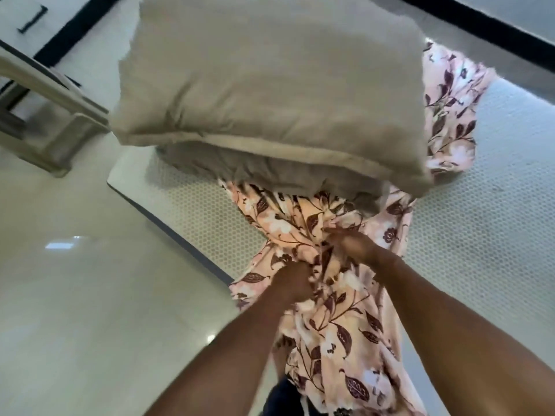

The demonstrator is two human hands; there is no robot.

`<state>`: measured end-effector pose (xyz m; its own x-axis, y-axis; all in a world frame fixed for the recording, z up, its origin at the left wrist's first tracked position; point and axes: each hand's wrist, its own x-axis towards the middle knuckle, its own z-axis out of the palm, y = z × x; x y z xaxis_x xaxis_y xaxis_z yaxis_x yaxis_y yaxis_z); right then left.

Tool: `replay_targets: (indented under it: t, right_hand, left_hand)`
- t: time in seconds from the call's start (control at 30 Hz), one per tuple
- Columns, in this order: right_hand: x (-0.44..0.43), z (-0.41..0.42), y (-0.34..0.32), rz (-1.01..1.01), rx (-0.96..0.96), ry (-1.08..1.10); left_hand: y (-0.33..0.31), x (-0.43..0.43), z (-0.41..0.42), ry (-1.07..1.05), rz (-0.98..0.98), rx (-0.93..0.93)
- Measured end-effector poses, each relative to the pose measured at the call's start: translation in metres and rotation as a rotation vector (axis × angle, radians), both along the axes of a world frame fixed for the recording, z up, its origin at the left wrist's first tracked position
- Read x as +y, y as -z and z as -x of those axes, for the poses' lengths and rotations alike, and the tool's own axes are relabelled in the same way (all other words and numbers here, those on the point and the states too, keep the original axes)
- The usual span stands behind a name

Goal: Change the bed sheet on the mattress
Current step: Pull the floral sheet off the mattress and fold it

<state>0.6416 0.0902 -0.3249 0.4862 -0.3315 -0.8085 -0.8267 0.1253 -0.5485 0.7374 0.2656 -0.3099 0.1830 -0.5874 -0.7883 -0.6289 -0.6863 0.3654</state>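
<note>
A pink sheet (339, 319) printed with dark red leaves and flowers is bunched in front of me and trails away across the bare white mattress (486, 223). My left hand (292, 285) grips a fold of it near the mattress edge. My right hand (354, 243) grips the gathered cloth a little farther in. Two beige pillows (270, 85) are stacked on the sheet just beyond my hands, and they hide its middle. More of the same floral cloth shows past the pillows at the right.
Glossy pale floor tiles (75, 295) lie to the left of the mattress. A beige plastic chair or stool (57, 115) stands at the upper left. A white rug with black borders (69, 22) lies beyond it.
</note>
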Motion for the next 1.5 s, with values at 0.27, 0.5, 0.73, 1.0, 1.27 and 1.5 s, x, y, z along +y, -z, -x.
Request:
replay_targets:
  t: [0.27, 0.5, 0.73, 1.0, 1.27, 1.5]
  right_hand:
    - [-0.066, 0.004, -0.091, 0.722, -0.083, 0.858]
    - [-0.121, -0.067, -0.101, -0.202, -0.564, 0.967]
    - [-0.102, -0.147, -0.08, -0.04, -0.403, 0.719]
    - [-0.132, -0.159, -0.04, -0.089, -0.334, 0.701]
    - [-0.097, -0.193, -0.047, 0.034, -0.324, 0.716]
    - [-0.084, -0.139, -0.066, -0.001, -0.37, 0.492]
  left_hand:
    - [-0.033, -0.001, -0.144, -1.609, 0.377, 0.219]
    - [-0.067, -0.095, -0.259, -1.567, 0.629, 0.508]
    - [-0.021, -0.081, -0.381, -1.491, 0.567, 0.077]
    - [0.038, -0.095, -0.26, -0.965, 0.123, -0.293]
    - [-0.003, -0.114, -0.051, -0.081, 0.214, -0.197]
    - [-0.062, -0.091, -0.045, 0.433, 0.196, -0.128]
